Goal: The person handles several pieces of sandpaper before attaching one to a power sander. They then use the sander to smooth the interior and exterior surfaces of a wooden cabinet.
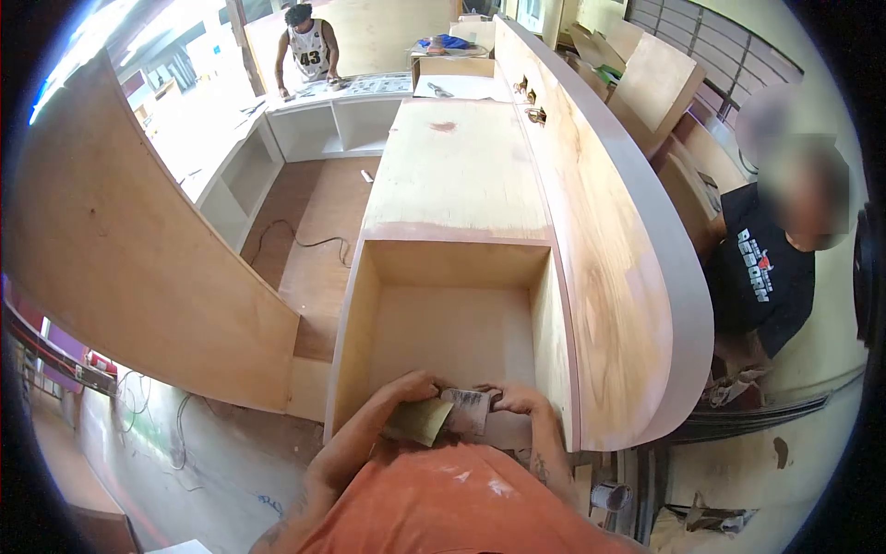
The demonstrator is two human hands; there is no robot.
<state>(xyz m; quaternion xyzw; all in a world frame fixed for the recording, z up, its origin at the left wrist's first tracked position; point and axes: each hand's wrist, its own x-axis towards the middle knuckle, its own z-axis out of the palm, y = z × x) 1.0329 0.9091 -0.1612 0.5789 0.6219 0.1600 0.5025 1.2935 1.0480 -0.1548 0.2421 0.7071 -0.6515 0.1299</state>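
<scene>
Close to my body, over the near end of an open wooden box section (452,323), both my hands are closed. My left hand (417,385) grips sandpaper whose yellow-green face (423,423) hangs below the fingers. A grey, dark-smudged piece of sandpaper (468,412) spans the gap between the hands. Around its right edge, the fingers of my right hand (519,398) are pinched. Part of the sandpaper lies behind my fingers.
A long curved counter wall (614,231) runs along the right, and a curved plywood panel (157,249) stands left. One person (309,51) leans over the far counter; another person (761,258) is at right. A cable (318,242) crosses the floor. A can (610,497) stands lower right.
</scene>
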